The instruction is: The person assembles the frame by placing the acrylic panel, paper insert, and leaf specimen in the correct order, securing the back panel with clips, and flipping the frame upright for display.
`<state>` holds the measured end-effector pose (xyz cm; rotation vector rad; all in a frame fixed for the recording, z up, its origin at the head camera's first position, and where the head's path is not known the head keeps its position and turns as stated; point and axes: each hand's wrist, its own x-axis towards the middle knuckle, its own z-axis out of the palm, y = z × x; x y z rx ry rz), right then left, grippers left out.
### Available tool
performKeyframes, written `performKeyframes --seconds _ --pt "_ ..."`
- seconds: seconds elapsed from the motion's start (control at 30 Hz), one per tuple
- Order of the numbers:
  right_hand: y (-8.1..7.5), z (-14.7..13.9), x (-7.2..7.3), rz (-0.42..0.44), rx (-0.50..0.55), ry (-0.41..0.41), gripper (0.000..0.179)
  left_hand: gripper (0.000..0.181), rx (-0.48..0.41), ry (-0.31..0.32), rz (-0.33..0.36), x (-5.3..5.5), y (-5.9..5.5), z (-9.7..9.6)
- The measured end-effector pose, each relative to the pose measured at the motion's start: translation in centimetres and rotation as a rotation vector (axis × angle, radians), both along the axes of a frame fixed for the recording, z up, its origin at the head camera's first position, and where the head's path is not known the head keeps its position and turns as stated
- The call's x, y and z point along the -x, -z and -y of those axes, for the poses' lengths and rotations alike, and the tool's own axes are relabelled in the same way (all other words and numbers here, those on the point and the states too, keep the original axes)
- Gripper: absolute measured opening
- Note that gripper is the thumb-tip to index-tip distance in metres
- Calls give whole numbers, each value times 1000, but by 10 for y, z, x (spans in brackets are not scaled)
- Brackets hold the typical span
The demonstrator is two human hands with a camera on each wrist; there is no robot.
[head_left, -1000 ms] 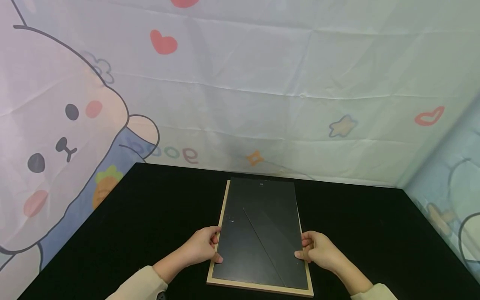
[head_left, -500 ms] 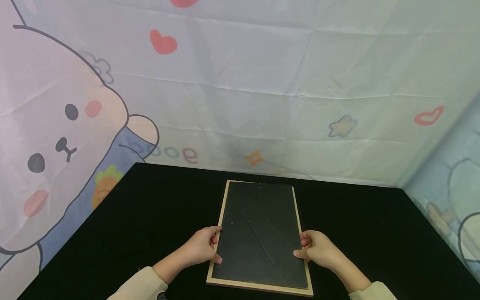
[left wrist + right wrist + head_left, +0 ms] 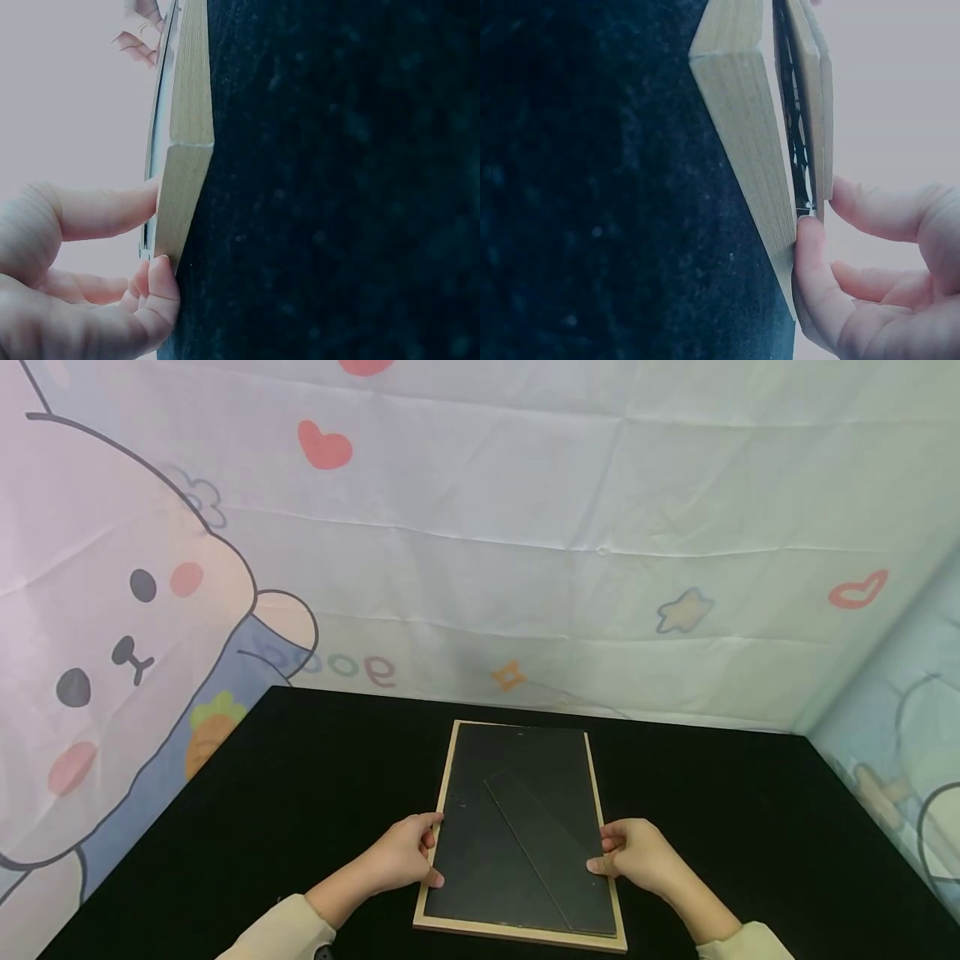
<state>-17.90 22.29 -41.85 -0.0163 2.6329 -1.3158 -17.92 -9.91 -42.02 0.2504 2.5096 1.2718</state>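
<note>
A light wooden picture frame (image 3: 517, 935) lies back side up on the black table. Its dark backing board (image 3: 517, 843), with a stand flap (image 3: 536, 843) outlined on it, sits within the pale rim. My left hand (image 3: 405, 853) grips the frame's left side near the front, thumb over the top. Opposite it, my right hand (image 3: 637, 858) holds the right side, thumb on the board's edge. In the right wrist view a gap shows between the wooden rim (image 3: 742, 127) and the raised board (image 3: 810, 112), with a fingertip at that gap.
The black table (image 3: 337, 760) spreads around the frame on all sides. Behind it and at the right hang pale cloths (image 3: 487, 527) printed with a cartoon bear, hearts and stars.
The backing board's far edge has come down and toward me, uncovering more of the rim at the far end and right side. Both hands stay nearly in place.
</note>
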Motion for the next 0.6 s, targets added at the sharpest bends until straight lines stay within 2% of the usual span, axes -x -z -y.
performKeyframes --seconds 0.33,0.6 --pt "-3 1 2 -56 -92 -16 58 84 -7 -9 13 1 2 1" --pt "-1 5 2 -50 -97 -41 41 84 -23 3 8 1 3 1"
